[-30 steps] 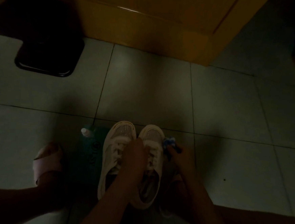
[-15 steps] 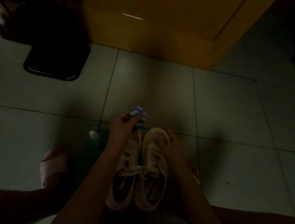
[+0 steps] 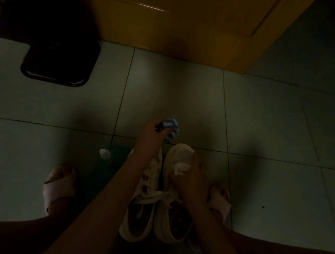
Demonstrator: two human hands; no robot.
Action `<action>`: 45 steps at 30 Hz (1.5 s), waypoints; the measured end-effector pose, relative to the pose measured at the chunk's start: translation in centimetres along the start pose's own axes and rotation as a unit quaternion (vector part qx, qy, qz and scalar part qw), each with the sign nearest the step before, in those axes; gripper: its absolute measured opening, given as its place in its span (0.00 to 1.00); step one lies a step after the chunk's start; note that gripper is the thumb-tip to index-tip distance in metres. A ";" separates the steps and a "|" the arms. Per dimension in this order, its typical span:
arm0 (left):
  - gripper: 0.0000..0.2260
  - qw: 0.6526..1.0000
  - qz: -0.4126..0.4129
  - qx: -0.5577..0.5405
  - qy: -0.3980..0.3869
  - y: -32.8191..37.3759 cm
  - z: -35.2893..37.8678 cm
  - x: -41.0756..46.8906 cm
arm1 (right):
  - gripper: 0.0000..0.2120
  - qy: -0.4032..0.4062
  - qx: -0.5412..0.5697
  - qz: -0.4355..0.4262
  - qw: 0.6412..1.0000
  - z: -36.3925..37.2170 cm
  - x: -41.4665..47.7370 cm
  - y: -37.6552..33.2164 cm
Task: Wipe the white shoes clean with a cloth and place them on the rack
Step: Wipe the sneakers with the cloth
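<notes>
Two white lace-up shoes stand side by side on the tiled floor between my feet, toes pointing away from me. My left forearm crosses the left shoe [image 3: 142,217] and hides its toe. My left hand [image 3: 152,134] is just past that toe, closed on a bunched blue-and-white striped cloth [image 3: 171,125] held above the floor. My right hand [image 3: 190,181] lies over the laces and tongue of the right shoe [image 3: 179,155], fingers curled on it. No rack can be made out in the dim light.
A green bottle with a white cap [image 3: 105,154] lies left of the shoes. My feet wear pink slippers [image 3: 60,184] [image 3: 219,203]. A dark stool or bin [image 3: 61,64] stands at the far left, and a yellow wooden door [image 3: 180,27] is ahead.
The cloth passed from my right hand to my left hand, which carried it forward past the left shoe's toe. My right hand moved onto the right shoe.
</notes>
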State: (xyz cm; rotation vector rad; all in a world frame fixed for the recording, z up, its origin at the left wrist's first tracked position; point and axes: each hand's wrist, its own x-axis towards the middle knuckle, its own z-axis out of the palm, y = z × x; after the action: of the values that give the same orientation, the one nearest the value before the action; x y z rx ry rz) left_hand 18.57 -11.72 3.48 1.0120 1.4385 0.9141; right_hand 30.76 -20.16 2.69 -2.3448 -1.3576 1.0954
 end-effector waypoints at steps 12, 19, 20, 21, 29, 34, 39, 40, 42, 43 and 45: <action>0.13 0.926 0.070 0.288 -0.233 -0.6 5.6 3.2 | 0.34 -0.003 0.221 -0.013 0.975 -2.3 0.7 3.8; 0.11 0.929 0.114 0.293 -0.194 -2.4 5.0 1.7 | 0.34 -0.014 0.259 0.004 0.966 -2.2 0.6 4.8; 0.12 0.934 0.112 0.286 -0.181 -2.7 4.9 1.3 | 0.34 -0.019 0.256 0.002 0.966 -2.3 0.5 4.8; 0.12 0.940 0.107 0.279 -0.166 -2.9 4.9 0.8 | 0.34 -0.021 0.256 -0.004 0.967 -2.2 0.6 4.9; 0.14 0.956 0.103 0.262 -0.085 -3.0 5.9 -3.2 | 0.32 -0.009 0.288 0.014 0.957 -2.9 0.7 5.7; 0.16 0.968 0.071 0.230 -0.073 -4.0 6.6 -6.3 | 0.30 0.001 0.304 0.022 0.952 -3.5 1.0 5.7; 0.13 0.964 0.027 0.254 -0.074 -3.8 5.6 -7.0 | 0.30 0.004 0.297 0.001 0.955 -3.4 0.8 5.6; 0.12 0.968 0.021 0.242 -0.066 -3.5 5.3 -6.8 | 0.30 0.004 0.291 0.001 0.957 -3.4 0.8 5.6; 0.11 0.976 0.020 0.216 -0.025 -2.5 4.8 -5.3 | 0.31 -0.004 0.294 0.005 0.956 -3.2 0.7 5.7; 0.11 0.976 0.030 0.214 -0.014 -1.9 4.9 -3.9 | 0.32 -0.009 0.296 0.006 0.955 -3.0 0.7 5.8; 0.11 0.971 0.063 0.225 -0.046 -0.5 5.4 -1.0 | 0.32 -0.017 0.292 0.000 0.956 -2.6 0.4 5.8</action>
State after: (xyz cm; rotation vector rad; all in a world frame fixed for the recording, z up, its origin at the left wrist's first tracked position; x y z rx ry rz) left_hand 23.97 -12.82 2.79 1.4769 1.5504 0.6280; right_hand 36.48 -22.58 1.26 -1.8948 -0.8747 1.3216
